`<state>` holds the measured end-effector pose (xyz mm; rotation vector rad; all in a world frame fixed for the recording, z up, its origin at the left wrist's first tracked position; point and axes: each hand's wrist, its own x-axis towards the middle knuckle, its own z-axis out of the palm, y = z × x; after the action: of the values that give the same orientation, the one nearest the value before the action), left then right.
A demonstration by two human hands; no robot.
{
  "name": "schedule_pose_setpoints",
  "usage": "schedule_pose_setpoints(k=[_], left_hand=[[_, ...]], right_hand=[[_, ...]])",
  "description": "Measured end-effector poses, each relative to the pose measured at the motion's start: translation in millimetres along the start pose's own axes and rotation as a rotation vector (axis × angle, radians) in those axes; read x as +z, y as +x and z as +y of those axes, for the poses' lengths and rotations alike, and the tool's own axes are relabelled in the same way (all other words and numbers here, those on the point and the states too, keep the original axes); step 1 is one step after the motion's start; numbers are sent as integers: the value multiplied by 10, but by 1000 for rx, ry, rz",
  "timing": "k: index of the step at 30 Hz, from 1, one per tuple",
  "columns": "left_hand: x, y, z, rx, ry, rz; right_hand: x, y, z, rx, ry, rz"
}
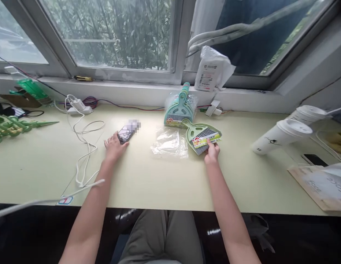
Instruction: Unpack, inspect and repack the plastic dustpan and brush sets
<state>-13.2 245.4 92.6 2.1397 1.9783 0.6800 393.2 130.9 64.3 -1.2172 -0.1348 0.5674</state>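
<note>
Right hand [212,152]: we see its fingers closed on the near edge of a light green dustpan [190,135], thumb on top over a printed label [200,140]. A grey-bristled brush [200,150] lies within the pan. The handle points away, its end overlapping the foot of the teal dustpan stack [178,110] in our view; whether the two touch, we cannot tell.

Left hand [114,146]: at the near end of a phone [125,133] on the table [159,183], thumb and fingers spread apart and touching it. Whether they grip it, we cannot tell. The phone's far end is blurred.

Between the hands: one clear plastic bag [170,143], flat, just in front of the stack.

To the left, we record a loose white cable [89,146], a white power strip [80,110] and a green jointed object [13,126] at the table's side.

To the right: two white lidded cups — the near one [281,136] tilted in our view, the far one [310,113] with a straw — and a brown paper bag [310,187].

On the sill: a yellow-and-black screwdriver [82,78] and a plastic-wrapped package [210,73].
</note>
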Motion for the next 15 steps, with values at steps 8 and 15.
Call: schedule_pose_setpoints(k=[8, 15], left_hand=[[443, -364, 1470, 277, -1026, -428], [680, -479, 1778, -6, -1383, -526]], right_hand=[[85, -179, -37, 62, 33, -224], [229, -413, 51, 143, -78, -578]])
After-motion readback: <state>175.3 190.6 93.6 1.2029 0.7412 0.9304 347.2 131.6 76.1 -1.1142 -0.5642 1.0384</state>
